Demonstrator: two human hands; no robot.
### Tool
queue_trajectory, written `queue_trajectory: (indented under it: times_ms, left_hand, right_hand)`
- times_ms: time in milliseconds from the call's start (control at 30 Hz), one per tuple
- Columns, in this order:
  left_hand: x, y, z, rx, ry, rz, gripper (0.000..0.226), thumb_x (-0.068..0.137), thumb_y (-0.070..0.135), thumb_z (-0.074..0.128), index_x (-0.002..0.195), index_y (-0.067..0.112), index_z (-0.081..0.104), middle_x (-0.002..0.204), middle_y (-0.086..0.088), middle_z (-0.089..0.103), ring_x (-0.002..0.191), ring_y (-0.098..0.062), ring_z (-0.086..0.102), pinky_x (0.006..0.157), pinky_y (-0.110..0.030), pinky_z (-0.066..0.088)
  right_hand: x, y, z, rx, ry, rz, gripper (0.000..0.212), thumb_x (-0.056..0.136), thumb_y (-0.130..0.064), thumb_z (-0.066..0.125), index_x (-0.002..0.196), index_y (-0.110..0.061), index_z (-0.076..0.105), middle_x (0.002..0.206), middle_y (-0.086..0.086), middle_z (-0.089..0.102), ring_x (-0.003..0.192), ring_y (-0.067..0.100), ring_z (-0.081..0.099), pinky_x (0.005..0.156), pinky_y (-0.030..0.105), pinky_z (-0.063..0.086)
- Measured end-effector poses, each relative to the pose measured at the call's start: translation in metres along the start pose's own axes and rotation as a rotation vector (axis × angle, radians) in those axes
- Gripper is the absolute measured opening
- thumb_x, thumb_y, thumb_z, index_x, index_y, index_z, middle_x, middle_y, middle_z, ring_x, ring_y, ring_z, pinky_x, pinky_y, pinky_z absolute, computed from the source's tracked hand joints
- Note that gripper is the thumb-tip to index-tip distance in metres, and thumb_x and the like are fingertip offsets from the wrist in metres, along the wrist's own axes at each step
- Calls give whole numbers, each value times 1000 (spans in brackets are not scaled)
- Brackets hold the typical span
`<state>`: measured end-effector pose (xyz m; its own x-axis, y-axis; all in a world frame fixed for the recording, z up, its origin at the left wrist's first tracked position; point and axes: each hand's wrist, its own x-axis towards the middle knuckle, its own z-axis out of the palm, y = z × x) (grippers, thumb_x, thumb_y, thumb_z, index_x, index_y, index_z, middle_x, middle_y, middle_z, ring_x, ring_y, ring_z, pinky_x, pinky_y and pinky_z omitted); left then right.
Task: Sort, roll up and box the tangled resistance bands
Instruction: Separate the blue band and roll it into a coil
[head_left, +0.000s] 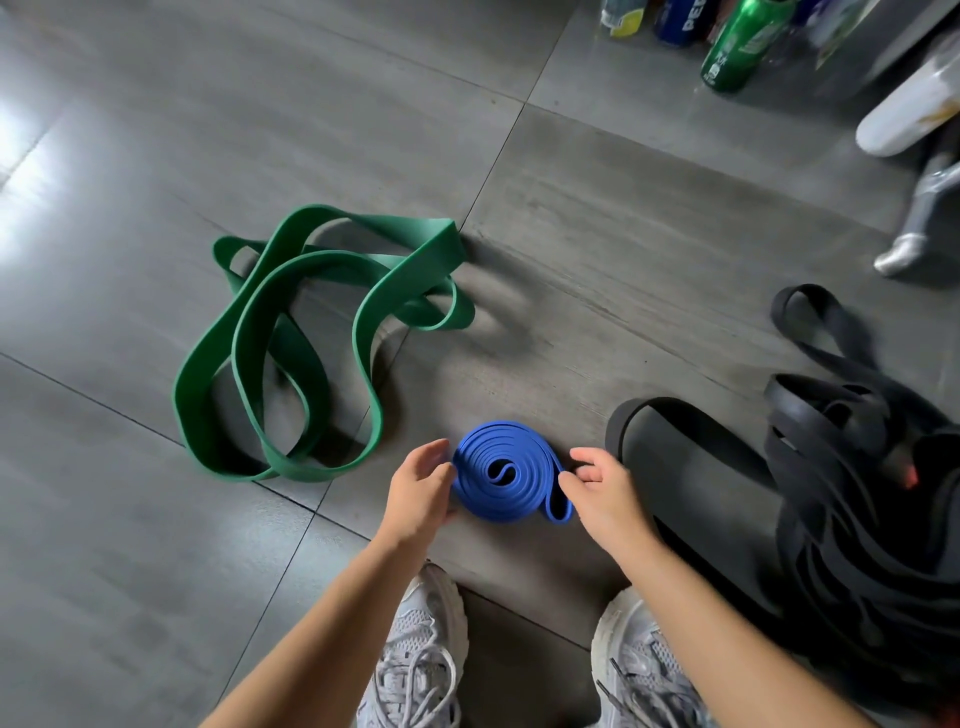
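A blue resistance band (506, 470) lies rolled into a flat coil on the grey tiled floor just ahead of my feet. My left hand (421, 488) cups the coil's left edge with curved fingers. My right hand (597, 483) pinches the loose outer end of the blue band at the coil's right side. A wide green band (306, 343) lies in loose tangled loops to the left and farther away. A heap of black bands (857, 467) sprawls on the right, one wide loop (685, 467) reaching toward the coil.
My two grey sneakers (415, 654) stand just behind the coil. Bottles and a green can (737, 47) stand at the far right. A white and silver object (919, 156) leans in at the right edge. No box is in view.
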<state>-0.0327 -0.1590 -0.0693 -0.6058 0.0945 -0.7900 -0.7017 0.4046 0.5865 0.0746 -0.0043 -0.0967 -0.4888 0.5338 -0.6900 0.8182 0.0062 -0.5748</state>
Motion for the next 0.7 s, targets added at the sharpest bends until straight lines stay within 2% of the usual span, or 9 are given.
queue_trajectory:
  times_ms: [67, 200, 333, 400, 433, 533, 600, 633, 700]
  left_hand:
    - [-1, 2, -1, 16, 1, 9, 34, 93, 4, 45, 125, 15, 54, 118, -2, 54, 91, -11, 54, 74, -33, 49]
    - [-5, 3, -6, 41, -135, -35, 34, 95, 9, 47, 128, 18, 51, 123, -1, 52, 108, -16, 50, 82, -40, 50]
    - [-2, 1, -10, 23, -185, -56, 30, 95, 10, 48, 122, 23, 54, 121, 1, 54, 107, -14, 51, 81, -38, 49]
    - [1, -1, -9, 70, -119, -6, 29, 94, 8, 48, 121, 17, 56, 118, -1, 58, 100, -13, 53, 82, -35, 48]
    - [3, -2, -10, 136, -50, 74, 29, 92, 6, 50, 119, 14, 58, 116, -5, 61, 96, -15, 56, 81, -31, 47]
    - [5, -1, -21, 394, 238, 497, 28, 84, 0, 56, 109, 10, 63, 106, -4, 60, 97, -22, 59, 84, -29, 45]
    - [10, 4, -31, 489, 383, 677, 34, 80, -2, 58, 113, 7, 59, 109, -3, 54, 105, -26, 54, 91, -32, 43]
    - [14, 6, -37, 534, 438, 687, 38, 79, 0, 59, 117, 5, 56, 113, -8, 53, 109, -28, 51, 93, -31, 38]
    - [24, 12, -43, 647, 446, 549, 42, 80, 6, 60, 121, 3, 51, 121, -16, 54, 113, -34, 48, 94, -33, 33]
  right_hand:
    - [-3, -3, 0, -40, -16, -30, 37, 87, -18, 58, 124, -16, 56, 110, 2, 60, 95, 17, 61, 88, 39, 51]
    - [-11, -5, 2, -154, -90, -93, 26, 85, -16, 59, 110, -17, 59, 88, 4, 68, 79, 25, 63, 74, 39, 51]
    - [-14, -7, 0, -160, -83, -92, 33, 84, -15, 61, 117, -17, 54, 97, 0, 65, 88, 23, 63, 80, 40, 53]
    - [-17, -5, -1, -233, -48, -106, 41, 85, -20, 61, 125, -19, 51, 109, -1, 59, 98, 22, 60, 85, 41, 51]
    - [-18, -5, -2, -256, -30, -113, 44, 86, -22, 60, 128, -20, 49, 115, 0, 57, 102, 20, 58, 88, 41, 50]
    - [-16, -9, -4, -219, 13, -148, 43, 86, -23, 60, 128, -19, 51, 121, 4, 58, 105, 18, 56, 90, 38, 48]
    - [-14, -14, -5, -184, 32, -159, 40, 87, -22, 60, 126, -18, 53, 118, 4, 59, 104, 18, 56, 91, 37, 48]
    - [-13, -17, -5, -175, 35, -163, 40, 87, -22, 60, 126, -17, 53, 117, 4, 59, 104, 18, 56, 91, 37, 47]
    - [-12, -23, -4, -173, 23, -173, 40, 87, -22, 60, 126, -17, 52, 116, 3, 58, 102, 17, 56, 89, 34, 48]
